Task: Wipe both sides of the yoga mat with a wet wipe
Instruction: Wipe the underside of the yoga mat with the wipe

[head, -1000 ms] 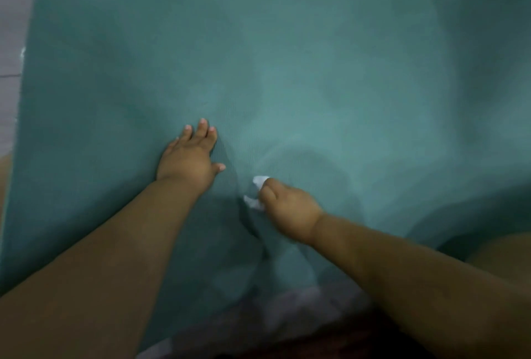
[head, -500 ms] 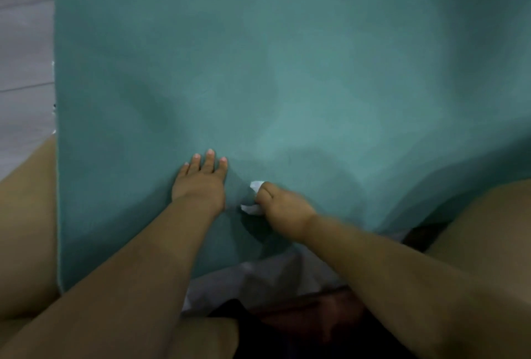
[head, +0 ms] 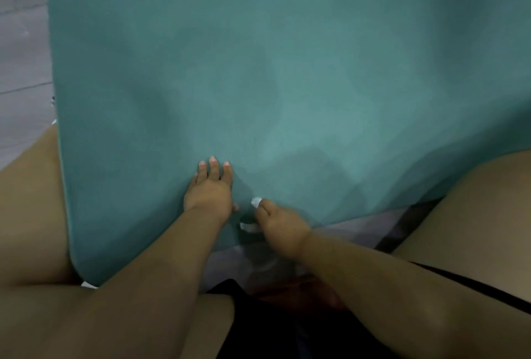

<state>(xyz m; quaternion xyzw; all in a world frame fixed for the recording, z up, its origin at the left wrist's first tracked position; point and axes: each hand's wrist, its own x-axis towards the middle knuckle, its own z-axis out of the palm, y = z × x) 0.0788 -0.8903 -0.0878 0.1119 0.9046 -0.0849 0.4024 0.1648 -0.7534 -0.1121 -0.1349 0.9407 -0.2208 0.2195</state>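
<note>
A teal yoga mat (head: 287, 71) lies flat on the floor and fills most of the view; its near edge runs between my knees. My left hand (head: 211, 189) presses flat on the mat near that edge, fingers straight. Just to its right, my right hand (head: 280, 229) has curled fingers that grip a crumpled white wet wipe (head: 254, 215), which it holds against the mat at the near edge. Bits of the wipe stick out above and left of the fingers; the rest is hidden in the fist.
Grey floor (head: 23, 57) shows along the mat's left side. My bare left leg (head: 31, 215) lies beside the mat's left edge and my right leg (head: 474, 215) at the lower right. Dark clothing (head: 273, 315) lies at the bottom centre.
Both hands have drawn back toward the mat's near edge, the right one dragging the wipe along. The view has tipped down, so my legs and more of the floor show.
</note>
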